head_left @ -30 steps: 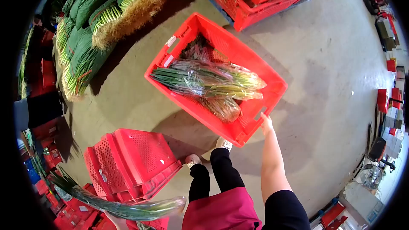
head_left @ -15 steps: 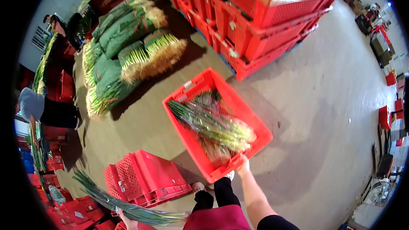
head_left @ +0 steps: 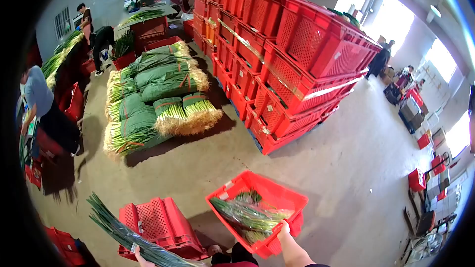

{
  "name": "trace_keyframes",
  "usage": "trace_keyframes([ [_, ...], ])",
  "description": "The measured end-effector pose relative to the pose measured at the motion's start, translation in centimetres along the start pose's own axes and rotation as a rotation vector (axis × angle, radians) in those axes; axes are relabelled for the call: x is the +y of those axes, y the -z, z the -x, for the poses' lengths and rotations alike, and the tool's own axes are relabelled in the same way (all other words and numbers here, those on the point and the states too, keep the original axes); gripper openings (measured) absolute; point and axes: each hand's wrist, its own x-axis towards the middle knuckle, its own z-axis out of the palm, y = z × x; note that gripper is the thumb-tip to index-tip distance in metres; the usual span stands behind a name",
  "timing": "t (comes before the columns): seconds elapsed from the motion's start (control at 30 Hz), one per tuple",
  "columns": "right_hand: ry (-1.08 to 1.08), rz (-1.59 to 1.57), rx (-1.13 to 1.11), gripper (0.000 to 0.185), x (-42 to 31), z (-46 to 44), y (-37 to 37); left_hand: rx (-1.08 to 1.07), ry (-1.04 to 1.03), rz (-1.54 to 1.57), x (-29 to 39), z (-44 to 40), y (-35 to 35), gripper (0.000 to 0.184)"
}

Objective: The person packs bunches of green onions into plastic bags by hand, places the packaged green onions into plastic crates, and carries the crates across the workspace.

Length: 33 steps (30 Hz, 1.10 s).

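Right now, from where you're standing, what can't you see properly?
All in the head view:
Lower end of the long green bundle: cut off by the bottom edge.
Part of the left hand: cut off by the bottom edge.
Most of the floor of the red crate in the right hand: hidden by bagged greens.
Top of the tall crate stack: cut off by the top edge.
Its white tag: too small to read.

The concrete floor (head_left: 336, 188) carries wrapped green-onion bundles (head_left: 166, 84) and stacked red crates (head_left: 166, 220).
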Motion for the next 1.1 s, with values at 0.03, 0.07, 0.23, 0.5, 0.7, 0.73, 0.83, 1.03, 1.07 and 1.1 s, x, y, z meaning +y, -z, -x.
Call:
trace_keyframes([
  [0.03,0.005,0.027,0.016,0.028,-0.3,0.9,0.6,0.02,-0.02,0.009,1.0,0.5,0.4,0.05],
  [0.07,0.031,0.065,0.027,0.027,-0.2,1.1,1.3,0.042,-0.041,0.014,1.9,0.9,0.9,0.05],
  [0.23,0.083,0.258,0.066,0.028,0.4,3.1,6.1,0.09,-0.135,-0.021,6.4,5.9,4.9,0.055],
  [0.5,-0.06,0.318,-0.247,0.016,-2.5,7.7,13.5,0.248,-0.301,0.03,11.3,16.8,7.8,0.04],
  [0.7,-0.128,0.41,-0.26,0.012,-2.7,11.7,5.4,0.305,-0.42,0.06,15.2,21.0,7.2,0.028],
  [0.73,-0.13,0.427,-0.274,0.011,-2.4,12.5,3.6,0.354,-0.458,0.043,16.2,21.2,7.9,0.026],
  [0.83,-0.133,0.466,-0.31,0.01,-0.7,15.2,-2.0,0.439,-0.522,-0.037,18.4,21.0,11.8,0.023],
  [1.03,-0.083,0.475,-0.365,0.011,5.7,21.0,-15.3,0.537,-0.617,0.048,23.2,19.0,15.1,0.027],
  [1.07,-0.075,0.46,-0.366,0.012,6.6,22.0,-17.1,0.563,-0.634,0.043,24.6,18.9,14.7,0.027],
  [1.1,-0.069,0.45,-0.365,0.012,7.5,23.2,-19.2,0.593,-0.639,0.034,25.6,18.7,15.1,0.028],
])
